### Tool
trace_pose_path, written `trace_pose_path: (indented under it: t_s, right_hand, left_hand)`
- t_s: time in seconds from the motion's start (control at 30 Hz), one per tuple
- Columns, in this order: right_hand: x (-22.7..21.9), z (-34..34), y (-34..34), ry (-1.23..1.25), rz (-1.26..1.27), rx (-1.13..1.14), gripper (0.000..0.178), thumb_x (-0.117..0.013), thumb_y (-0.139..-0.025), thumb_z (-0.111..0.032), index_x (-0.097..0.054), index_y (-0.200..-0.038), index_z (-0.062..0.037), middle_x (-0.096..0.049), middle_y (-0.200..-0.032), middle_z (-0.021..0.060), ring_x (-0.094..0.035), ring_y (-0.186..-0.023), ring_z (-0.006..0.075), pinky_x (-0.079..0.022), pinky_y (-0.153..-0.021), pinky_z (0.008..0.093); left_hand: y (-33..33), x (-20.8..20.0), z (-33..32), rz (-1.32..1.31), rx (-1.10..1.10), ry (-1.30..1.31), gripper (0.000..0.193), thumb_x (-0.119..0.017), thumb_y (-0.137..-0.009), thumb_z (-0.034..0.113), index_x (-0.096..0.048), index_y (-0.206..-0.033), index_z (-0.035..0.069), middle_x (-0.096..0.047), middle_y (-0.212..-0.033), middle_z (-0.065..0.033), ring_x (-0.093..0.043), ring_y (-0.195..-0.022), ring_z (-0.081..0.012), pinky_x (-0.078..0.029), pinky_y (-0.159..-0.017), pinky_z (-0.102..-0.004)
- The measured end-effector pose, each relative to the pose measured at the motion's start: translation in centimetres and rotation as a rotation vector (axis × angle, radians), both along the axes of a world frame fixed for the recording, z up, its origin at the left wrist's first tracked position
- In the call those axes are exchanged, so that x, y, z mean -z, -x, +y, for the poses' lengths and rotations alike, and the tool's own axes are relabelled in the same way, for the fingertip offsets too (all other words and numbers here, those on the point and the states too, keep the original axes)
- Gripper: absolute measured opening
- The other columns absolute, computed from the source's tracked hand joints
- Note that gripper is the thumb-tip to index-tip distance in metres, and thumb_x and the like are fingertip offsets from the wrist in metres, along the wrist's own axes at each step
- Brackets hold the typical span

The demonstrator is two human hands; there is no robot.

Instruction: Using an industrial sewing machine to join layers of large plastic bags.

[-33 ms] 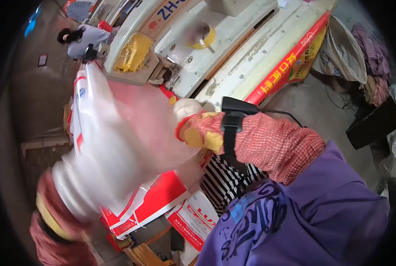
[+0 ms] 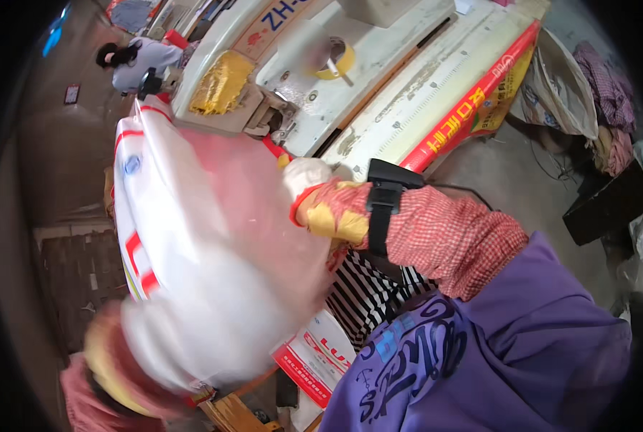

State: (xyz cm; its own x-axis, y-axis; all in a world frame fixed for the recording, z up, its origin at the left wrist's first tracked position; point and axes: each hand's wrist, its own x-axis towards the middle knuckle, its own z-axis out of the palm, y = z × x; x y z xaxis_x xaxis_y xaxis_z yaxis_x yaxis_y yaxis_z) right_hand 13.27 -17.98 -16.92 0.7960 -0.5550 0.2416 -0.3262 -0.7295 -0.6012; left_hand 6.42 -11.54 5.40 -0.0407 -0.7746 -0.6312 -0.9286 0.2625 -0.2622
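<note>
By the worktop's (image 2: 393, 119) near left corner, our right hand (image 2: 307, 177) was beside the white sack (image 2: 169, 194); its long axis slanted down toward our overlapping left hand (image 2: 206, 317); we couldn't tell either grip.

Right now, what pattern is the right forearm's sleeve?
The sleeve has red and white checks, head view.
</note>
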Motion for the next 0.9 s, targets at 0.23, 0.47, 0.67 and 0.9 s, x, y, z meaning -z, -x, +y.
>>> trace_pose_path:
  t_s: [0.23,0.47,0.67,0.9]
  right_hand:
    - [-1.0,-0.9,0.4,-0.009,0.093,-0.316,0.018,-0.052,-0.079,-0.020,-0.065,-0.086,-0.0082,-0.065,-0.084,0.0113,-0.064,-0.070,0.0236,-0.051,-0.063,0.0366]
    - [-1.6,-3.4,0.2,-1.085,0.027,-0.504,0.033,-0.051,-0.080,-0.014,-0.050,-0.111,-0.0044,-0.063,-0.088,0.0158,-0.063,-0.072,0.0270,-0.050,-0.060,0.0346]
    - [-8.0,2.3,1.3,-0.173,0.167,-0.362,0.066,-0.062,-0.073,-0.023,-0.035,-0.129,-0.0019,-0.039,-0.129,0.0205,-0.048,-0.109,0.0364,-0.039,-0.093,0.0405]
    - [-6.2,5.4,-5.5,0.648,0.096,-0.414,0.037,-0.042,-0.081,-0.014,-0.055,-0.113,-0.0043,-0.051,-0.122,0.0158,-0.043,-0.118,0.0321,-0.030,-0.100,0.0428]
  left_hand:
    - [-0.8,8.2,2.4,0.115,-0.186,0.328,0.007,-0.057,-0.065,0.013,-0.062,-0.063,0.007,-0.058,-0.058,-0.0100,-0.060,-0.056,-0.0259,-0.048,-0.051,-0.0360]
    - [-14.3,14.7,1.0,-0.035,-0.429,0.724,0.009,-0.058,-0.070,0.012,-0.063,-0.073,0.006,-0.063,-0.072,-0.0128,-0.062,-0.071,-0.0300,-0.050,-0.064,-0.0374]
    - [-18.5,13.8,4.9,-0.069,-0.621,0.796,0.014,-0.051,-0.079,0.015,-0.060,-0.069,0.009,-0.062,-0.070,-0.0124,-0.061,-0.069,-0.0301,-0.049,-0.062,-0.0382]
    - [-7.0,-2.8,18.4,-0.388,-0.255,0.720,0.022,-0.061,-0.069,0.006,-0.062,-0.091,0.010,-0.060,-0.087,-0.0099,-0.057,-0.090,-0.0275,-0.044,-0.084,-0.0369]
